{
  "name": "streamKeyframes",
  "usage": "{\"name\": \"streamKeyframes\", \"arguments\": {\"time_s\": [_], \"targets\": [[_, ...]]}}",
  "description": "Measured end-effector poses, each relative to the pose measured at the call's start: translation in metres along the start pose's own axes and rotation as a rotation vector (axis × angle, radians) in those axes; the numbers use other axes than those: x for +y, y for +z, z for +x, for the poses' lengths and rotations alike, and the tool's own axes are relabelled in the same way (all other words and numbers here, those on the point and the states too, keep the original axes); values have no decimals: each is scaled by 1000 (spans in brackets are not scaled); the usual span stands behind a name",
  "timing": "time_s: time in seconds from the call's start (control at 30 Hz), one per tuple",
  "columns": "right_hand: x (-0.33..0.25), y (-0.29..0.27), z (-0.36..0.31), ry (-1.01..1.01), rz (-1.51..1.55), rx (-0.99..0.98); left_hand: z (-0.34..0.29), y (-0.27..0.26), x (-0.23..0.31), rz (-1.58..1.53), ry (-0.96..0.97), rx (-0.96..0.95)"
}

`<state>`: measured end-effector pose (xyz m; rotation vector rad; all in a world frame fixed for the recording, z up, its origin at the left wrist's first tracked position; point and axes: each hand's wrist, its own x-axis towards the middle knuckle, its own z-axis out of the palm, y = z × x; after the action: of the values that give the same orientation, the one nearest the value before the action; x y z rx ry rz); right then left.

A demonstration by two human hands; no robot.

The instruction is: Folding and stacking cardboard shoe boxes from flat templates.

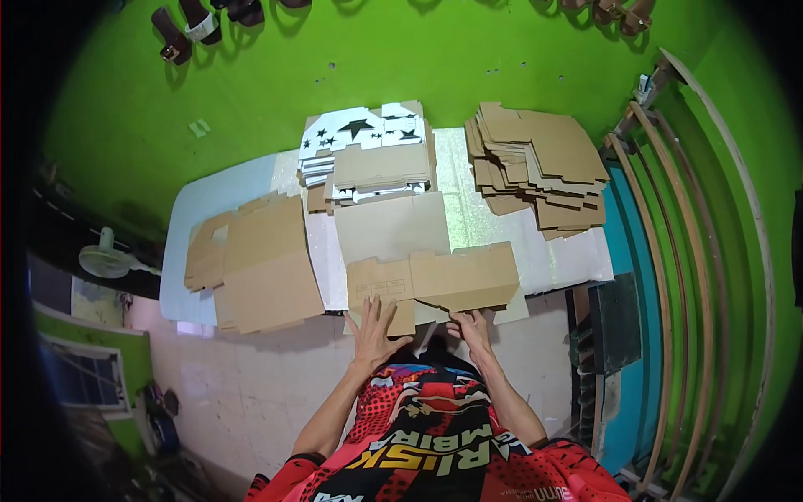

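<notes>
A person's left hand (375,330) spreads its fingers wide over the lower left of a creased brown cardboard blank (464,280), just below the center of the frame, at the near edge of a table (556,259). The right hand (471,329) curls its fingers at the blank's lower edge; whether they grip it cannot be told. Star-printed white cardboard (347,127) lies stacked at upper center.
</notes>
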<state>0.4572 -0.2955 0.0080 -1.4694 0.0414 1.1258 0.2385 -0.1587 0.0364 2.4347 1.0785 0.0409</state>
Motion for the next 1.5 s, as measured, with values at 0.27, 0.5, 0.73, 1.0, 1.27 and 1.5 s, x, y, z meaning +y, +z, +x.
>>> {"name": "streamKeyframes", "arguments": {"time_s": [0.27, 0.5, 0.73, 1.0, 1.27, 1.5], "targets": [[-6, -18, -16, -418, -1015, 488, -17, 60, -48, -96, -311, -106], [-21, -58, 14, -1091, -1158, 600, -22, 104, -94, -950, -785, 321], [-73, -74, 28, -1160, -1251, 105, -28, 66, -75, -1065, -801, 216], [-163, 4, -5, -1360, -1195, -43, -68, 8, -50, -1040, -600, 123], [-210, 156, 48, -1469, -1244, -354, -68, -51, -42, -892, -726, 205], [-193, 217, 120, -1118, -1533, -552, -26, -95, -92, -1033, -685, 306]]}}
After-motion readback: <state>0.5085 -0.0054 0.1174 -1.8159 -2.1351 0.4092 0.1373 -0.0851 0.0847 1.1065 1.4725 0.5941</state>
